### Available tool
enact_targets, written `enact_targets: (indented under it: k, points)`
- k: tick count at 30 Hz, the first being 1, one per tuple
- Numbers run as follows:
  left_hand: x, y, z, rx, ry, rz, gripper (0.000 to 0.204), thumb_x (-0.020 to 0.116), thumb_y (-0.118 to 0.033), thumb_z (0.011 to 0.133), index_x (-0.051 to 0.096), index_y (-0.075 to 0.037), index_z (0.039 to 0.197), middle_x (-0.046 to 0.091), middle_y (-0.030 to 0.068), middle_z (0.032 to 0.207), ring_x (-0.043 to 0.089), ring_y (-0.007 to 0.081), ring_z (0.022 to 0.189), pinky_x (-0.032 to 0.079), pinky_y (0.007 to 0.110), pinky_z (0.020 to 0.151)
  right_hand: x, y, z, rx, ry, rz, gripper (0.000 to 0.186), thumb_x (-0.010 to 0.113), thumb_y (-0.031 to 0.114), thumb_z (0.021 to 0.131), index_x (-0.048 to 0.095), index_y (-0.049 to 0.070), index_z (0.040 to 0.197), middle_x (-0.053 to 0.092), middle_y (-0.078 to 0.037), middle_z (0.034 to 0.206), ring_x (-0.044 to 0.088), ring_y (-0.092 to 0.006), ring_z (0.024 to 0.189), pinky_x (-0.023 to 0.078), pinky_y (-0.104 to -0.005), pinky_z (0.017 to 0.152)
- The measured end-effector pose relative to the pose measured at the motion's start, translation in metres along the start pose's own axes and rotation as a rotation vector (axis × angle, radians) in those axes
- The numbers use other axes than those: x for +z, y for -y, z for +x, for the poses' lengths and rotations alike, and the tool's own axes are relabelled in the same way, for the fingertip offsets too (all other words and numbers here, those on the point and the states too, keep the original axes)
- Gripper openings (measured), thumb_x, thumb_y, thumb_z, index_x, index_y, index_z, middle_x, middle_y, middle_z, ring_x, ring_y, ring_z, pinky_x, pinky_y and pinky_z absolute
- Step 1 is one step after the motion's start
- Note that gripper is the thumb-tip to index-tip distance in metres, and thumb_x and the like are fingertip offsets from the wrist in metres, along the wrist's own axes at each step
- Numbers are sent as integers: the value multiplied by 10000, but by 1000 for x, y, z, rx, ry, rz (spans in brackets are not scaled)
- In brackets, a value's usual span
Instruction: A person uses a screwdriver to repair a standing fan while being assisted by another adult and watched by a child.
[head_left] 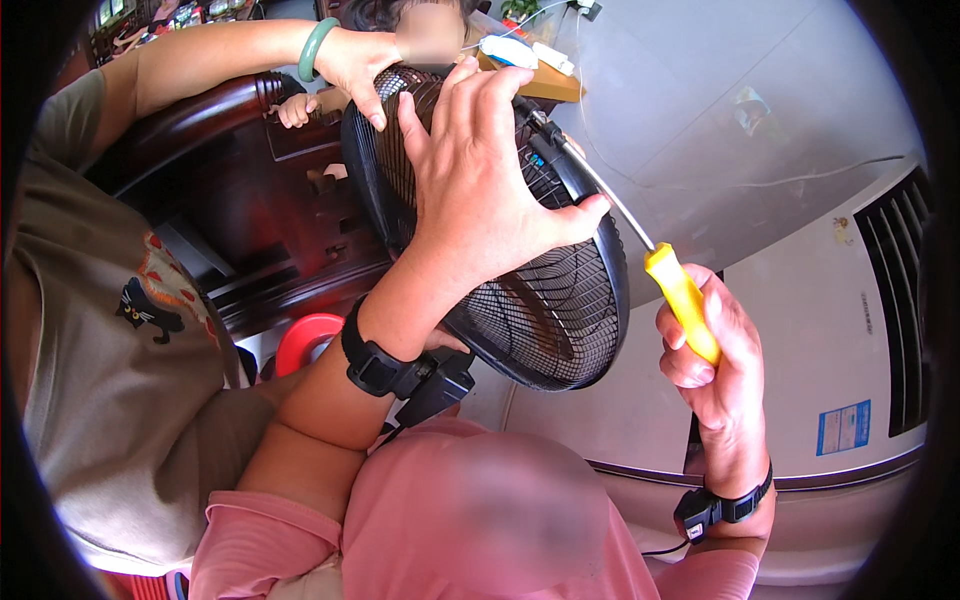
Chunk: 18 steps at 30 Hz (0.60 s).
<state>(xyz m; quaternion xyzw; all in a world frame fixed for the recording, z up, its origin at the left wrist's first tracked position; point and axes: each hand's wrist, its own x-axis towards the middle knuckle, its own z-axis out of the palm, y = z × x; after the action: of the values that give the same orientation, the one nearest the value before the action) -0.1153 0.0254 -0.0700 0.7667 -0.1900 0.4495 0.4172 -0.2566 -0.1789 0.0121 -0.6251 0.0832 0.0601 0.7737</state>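
A black fan's wire-mesh cage [560,315] stands tilted on edge in front of me. My left hand [475,175] spans its upper rim, with the fingers over the top and the thumb against the right side, gripping it. In my right hand [720,345] is a screwdriver [683,300] with a yellow handle and a metal shaft. Its shaft slants up to the left, and its tip meets a dark fitting [540,120] on the cage's rim; the exact contact is too small to tell. Another person's hand [355,65], with a green bangle, holds the cage's upper left.
A smaller hand [297,110] of a further person rests by the dark wooden chair [190,145] at left. A red basin [300,345] sits below. On the right stands a white cabinet-like appliance [800,340] with dark vents. A cable [780,180] crosses the pale surface behind.
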Motion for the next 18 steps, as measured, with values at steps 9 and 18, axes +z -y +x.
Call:
enact_targets:
  k: [9, 18]
  points:
    - [6, 2, -2, 9, -41, 4, 1075, 912, -468, 536, 367, -98, 1386, 449, 193, 1364, 401, 384, 1351, 169, 733, 1090, 9, 2, -14, -603, -155, -1033, 404, 722, -40, 812, 584, 16, 1188, 635, -93, 994, 618, -164, 850, 514, -277, 780]
    - [5, -5, -3, -10, -29, -18, 1073, 917, -453, 529, 373, -95, 1381, 448, 194, 1362, 389, 384, 1362, 155, 732, 1101, 11, -7, -16, -1288, -191, -1822, 475, 790, 0, 754, 655, 3, 1210, 594, -95, 903, 606, -223, 718, 517, -331, 595]
